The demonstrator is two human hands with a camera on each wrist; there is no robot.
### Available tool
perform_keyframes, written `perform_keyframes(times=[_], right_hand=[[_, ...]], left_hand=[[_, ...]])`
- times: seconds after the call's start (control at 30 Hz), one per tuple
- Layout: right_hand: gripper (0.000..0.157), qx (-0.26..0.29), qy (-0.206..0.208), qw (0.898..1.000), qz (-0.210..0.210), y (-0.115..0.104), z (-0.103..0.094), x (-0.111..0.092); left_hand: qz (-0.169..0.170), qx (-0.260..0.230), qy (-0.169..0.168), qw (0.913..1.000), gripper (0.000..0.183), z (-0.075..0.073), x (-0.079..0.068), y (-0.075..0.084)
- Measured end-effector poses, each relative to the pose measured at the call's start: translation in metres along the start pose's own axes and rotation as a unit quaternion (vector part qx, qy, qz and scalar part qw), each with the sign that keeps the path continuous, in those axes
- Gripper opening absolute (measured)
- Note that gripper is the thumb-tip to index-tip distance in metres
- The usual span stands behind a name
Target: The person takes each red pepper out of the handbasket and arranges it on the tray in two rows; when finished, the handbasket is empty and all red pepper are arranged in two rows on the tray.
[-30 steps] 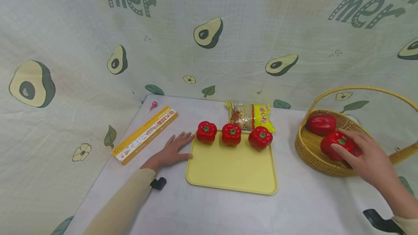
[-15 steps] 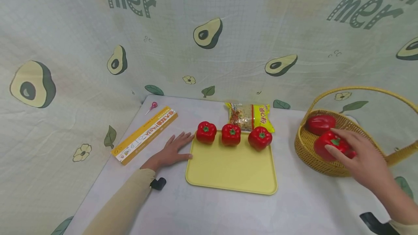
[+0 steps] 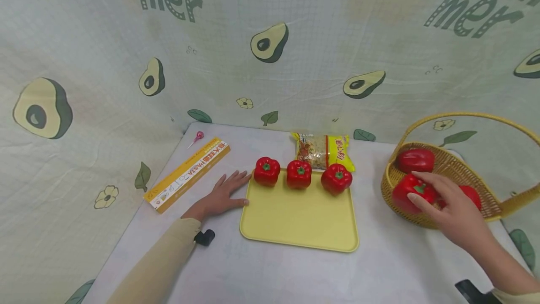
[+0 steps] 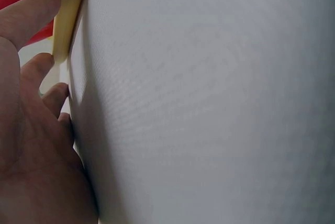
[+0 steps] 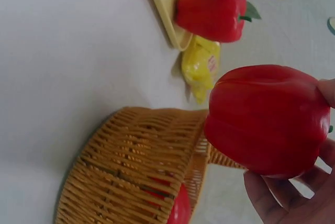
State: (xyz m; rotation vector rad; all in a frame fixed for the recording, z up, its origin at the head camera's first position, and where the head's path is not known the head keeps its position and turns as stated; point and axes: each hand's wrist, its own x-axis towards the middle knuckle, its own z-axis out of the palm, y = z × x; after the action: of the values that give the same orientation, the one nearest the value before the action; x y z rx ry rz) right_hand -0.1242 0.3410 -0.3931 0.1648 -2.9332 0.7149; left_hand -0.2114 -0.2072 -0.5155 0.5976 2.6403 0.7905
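My right hand [image 3: 455, 210] grips a red bell pepper [image 5: 269, 122] by its stem end, over the near left rim of the wicker basket [image 3: 390, 191]. Two more red peppers lie in that basket: one at the back [image 3: 416, 160], another partly hidden behind the hand [image 3: 471, 196]. On the yellow tray [image 3: 299, 222] three red peppers [image 3: 298, 174] stand in a row along its far side. With fingers spread, my left hand [image 3: 221, 196] rests at the tray's left edge, its thumb touching the rim [image 4: 68, 20].
A yellow bag of pasta [image 3: 322, 150] lies behind the tray. To the left, a long pasta box [image 3: 187, 175] slants across the table, with a pink-headed stick [image 3: 198, 136] beyond it. The basket's tall handle [image 3: 468, 114] arches over its opening. A printed cloth hangs behind.
My right hand has lifted the pepper and carried it left toward the basket's rim, uncovering another pepper behind it. The left hand and tray have stayed in place.
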Motion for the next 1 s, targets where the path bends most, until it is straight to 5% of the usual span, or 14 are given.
perform_keyframes(times=[1.0], right_hand=[[0.066, 0.042, -0.036, 0.997, -0.059, -0.043, 0.049, 0.003]], left_hand=[[-0.002, -0.010, 0.000, 1.0000, 0.085, -0.001, -0.002, 0.003]])
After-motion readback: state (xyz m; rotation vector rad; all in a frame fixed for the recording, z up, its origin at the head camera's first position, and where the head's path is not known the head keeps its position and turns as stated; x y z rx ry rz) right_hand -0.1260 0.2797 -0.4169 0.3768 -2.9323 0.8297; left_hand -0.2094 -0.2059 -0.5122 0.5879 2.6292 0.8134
